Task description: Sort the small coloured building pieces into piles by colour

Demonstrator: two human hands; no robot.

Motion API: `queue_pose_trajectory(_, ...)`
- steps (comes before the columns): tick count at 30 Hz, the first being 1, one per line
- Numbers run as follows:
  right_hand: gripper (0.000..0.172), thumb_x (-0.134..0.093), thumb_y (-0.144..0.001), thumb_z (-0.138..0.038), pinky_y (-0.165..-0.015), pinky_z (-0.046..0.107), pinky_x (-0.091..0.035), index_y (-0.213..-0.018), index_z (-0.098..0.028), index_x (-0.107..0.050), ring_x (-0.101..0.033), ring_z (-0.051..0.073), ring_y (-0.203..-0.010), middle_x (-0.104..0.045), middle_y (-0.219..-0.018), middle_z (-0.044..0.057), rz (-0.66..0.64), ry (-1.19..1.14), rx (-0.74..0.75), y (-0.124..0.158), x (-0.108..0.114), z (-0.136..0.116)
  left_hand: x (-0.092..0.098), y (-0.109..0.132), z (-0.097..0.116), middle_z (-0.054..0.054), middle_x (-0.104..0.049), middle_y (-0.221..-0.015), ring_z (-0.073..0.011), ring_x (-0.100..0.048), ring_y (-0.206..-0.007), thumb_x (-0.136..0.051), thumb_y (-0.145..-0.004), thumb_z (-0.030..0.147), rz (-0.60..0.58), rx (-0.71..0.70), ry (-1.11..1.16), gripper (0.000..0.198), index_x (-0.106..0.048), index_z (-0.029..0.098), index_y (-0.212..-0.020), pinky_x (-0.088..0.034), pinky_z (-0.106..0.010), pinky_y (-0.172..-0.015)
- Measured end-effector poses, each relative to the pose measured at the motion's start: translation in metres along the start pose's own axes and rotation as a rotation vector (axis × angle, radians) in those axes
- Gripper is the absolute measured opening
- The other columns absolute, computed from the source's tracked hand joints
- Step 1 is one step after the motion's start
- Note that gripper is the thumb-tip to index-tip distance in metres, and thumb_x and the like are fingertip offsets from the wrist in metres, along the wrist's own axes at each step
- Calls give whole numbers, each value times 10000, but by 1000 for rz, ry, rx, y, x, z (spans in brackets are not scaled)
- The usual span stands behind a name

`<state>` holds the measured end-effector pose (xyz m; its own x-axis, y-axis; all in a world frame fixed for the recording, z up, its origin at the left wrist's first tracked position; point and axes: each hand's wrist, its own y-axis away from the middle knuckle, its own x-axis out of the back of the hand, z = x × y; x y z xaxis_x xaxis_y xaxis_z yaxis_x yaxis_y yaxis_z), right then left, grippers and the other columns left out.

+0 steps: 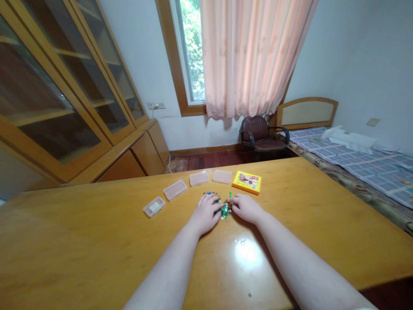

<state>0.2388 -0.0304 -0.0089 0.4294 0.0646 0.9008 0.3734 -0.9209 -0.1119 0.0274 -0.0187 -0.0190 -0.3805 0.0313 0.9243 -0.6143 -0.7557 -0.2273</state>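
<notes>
A loose pile of small, shiny, multicoloured pieces point(226, 210), green, blue, gold and white among them, lies on the wooden table. Over its left side rests my left hand point(207, 212), palm down with the fingers spread, hiding part of the pile. At the right edge, my right hand point(245, 208) touches the pieces with its forefinger stretched out; its other fingers are partly bent, and nothing shows in its grasp. The pieces are too small for me to tell their exact kind.
Beyond the hands, several shallow clear plastic boxes point(175, 190) form an arc; the leftmost box point(149, 211) holds a small white block point(155, 207). A yellow flat box point(247, 182) lies right of them. Past the table point(97, 241) stand a chair point(258, 131) and a bed point(355, 159).
</notes>
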Motion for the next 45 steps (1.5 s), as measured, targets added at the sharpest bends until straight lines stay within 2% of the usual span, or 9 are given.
queue_pose_trajectory(3, 278, -471, -825, -176, -741, 241, -414, -964, -196, -712, -596, 162, -798, -665, -866, 57, -4, -3, 2, 0, 1, -2, -1, 1, 1, -35, -527, -1324, -262, -345, -1317, -512, -860, 328, -33, 11, -13, 344, -605, 316, -1191, -165, -532, -1136)
queue_pose_trajectory(7, 346, -489, -830, -192, -767, 242, -414, -1134, -214, -652, -602, 162, -832, -668, -950, 62, 15, -16, -2, 0, 2, -4, -3, 0, -1, -64, -467, -1389, -287, -320, -1335, -516, -856, 372, -71, 102, -24, 413, -551, 291, -1259, -161, -565, -1124)
queue_pose_trajectory(10, 291, -467, -843, -190, -747, 241, -412, -1015, -205, -702, -599, 159, -802, -666, -890, 59, -2, 10, 8, 0, 1, -4, -3, 0, -2, -69, -452, -1404, -279, -311, -1343, -517, -856, 362, -66, 112, -20, 421, -540, 280, -1269, -162, -549, -1129)
queue_pose_trajectory(13, 278, -459, -839, -170, -735, 236, -408, -941, -192, -716, -591, 156, -792, -659, -852, 56, 24, 12, 26, 0, 1, -4, -2, -1, -2, -63, -465, -1391, -271, -317, -1340, -526, -851, 328, -46, 120, -11, 399, -559, 286, -1246, -169, -543, -1130)
queue_pose_trajectory(20, 333, -487, -832, -191, -736, 238, -407, -1096, -248, -682, -589, 158, -793, -650, -883, 54, 4, 35, 77, 0, -2, -5, -1, 0, -1, -40, -460, -1392, -280, -307, -1344, -529, -855, 361, -64, 87, -8, 342, -604, 345, -1188, -152, -560, -1126)
queue_pose_trajectory(27, 305, -449, -890, -268, -765, 269, -402, -1071, -223, -690, -574, 172, -812, -642, -880, 71, 23, 114, 23, -2, -2, -5, 2, -2, -1, -39, -524, -1326, -258, -355, -1312, -531, -849, 307, -21, 117, 8, 255, -655, 286, -1070, -191, -540, -1123)
queue_pose_trajectory(30, 332, -471, -888, -314, -871, 328, -380, -1164, -237, -638, -539, 207, -958, -623, -1036, 97, 86, 151, 15, -2, -4, -8, 2, -2, -2, -47, -551, -1290, -246, -396, -1280, -506, -861, 297, 25, 157, 2, 240, -660, 269, -1044, -216, -521, -1119)
queue_pose_trajectory(35, 380, -511, -871, -397, -1036, 475, -236, -1232, -305, -585, -374, 284, -1229, -429, -1399, 94, 76, 176, 80, -1, -11, -10, -1, -1, -5, -78, -503, -1344, -272, -366, -1304, -514, -857, 333, 22, 197, -41, 355, -591, 286, -1201, -223, -529, -1110)
queue_pose_trajectory(45, 309, -506, -854, -284, -1036, 430, -288, -1100, -208, -676, -416, 262, -1203, -532, -1309, 109, 173, 163, 5, -1, -8, 0, -4, -1, -8, -59, -516, -1330, -256, -366, -1305, -508, -860, 331, 16, 207, -53, 316, -609, 278, -1154, -215, -515, -1114)
